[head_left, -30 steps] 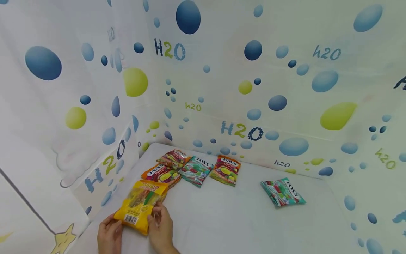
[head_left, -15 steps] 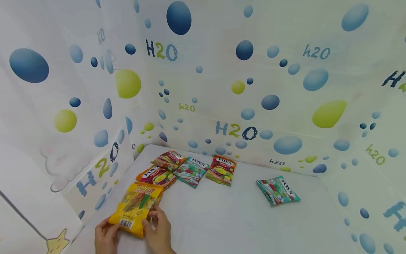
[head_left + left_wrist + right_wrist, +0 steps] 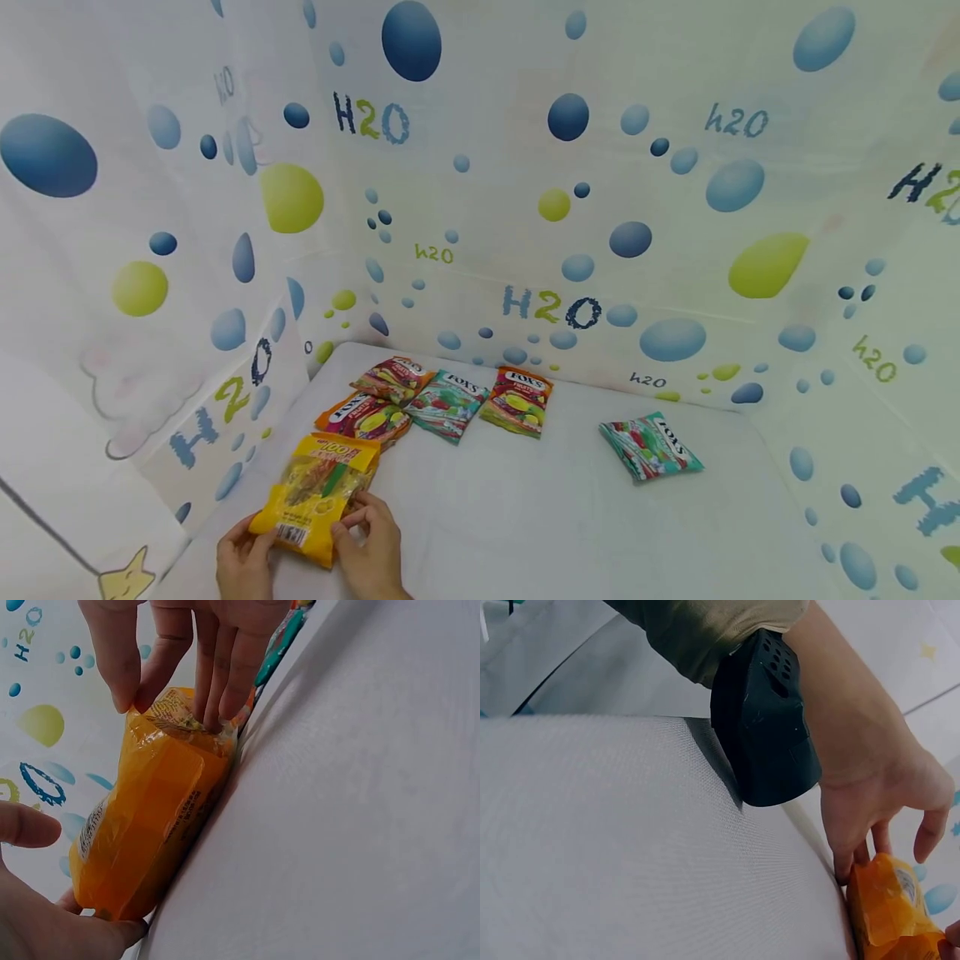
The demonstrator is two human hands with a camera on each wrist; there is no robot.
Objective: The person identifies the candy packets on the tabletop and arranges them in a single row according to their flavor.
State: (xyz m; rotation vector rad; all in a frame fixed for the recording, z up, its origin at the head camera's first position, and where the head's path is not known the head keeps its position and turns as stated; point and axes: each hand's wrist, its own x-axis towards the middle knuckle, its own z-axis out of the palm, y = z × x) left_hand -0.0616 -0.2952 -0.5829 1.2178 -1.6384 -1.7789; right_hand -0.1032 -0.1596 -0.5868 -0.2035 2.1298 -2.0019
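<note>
A yellow snack bag (image 3: 306,533) with a see-through window and a barcode lies at the left front of the white table. My left hand (image 3: 245,560) is at its lower left corner, fingers against the bottom end and thumb raised beside it. My right hand (image 3: 371,546) holds the lower right side, thumb on the front edge and fingers along the side. The left wrist view shows the orange-yellow bag (image 3: 150,810) between both hands, the right hand (image 3: 191,652) above. In the right wrist view the left hand (image 3: 885,776) reaches down to the bag (image 3: 889,900).
Beyond the bag lie two red FOX'S packets (image 3: 363,421), a teal FOX'S packet (image 3: 447,404) and an orange-red one (image 3: 517,402). Another teal packet (image 3: 651,446) lies apart at the right. Bubble-printed curtains (image 3: 480,208) enclose the table. A black wrist device (image 3: 765,720) sits on the left wrist.
The head view has turned rightward, so everything appears further left. Both hands stay at the yellow bag, which keeps nearly the same place beside the other packets.
</note>
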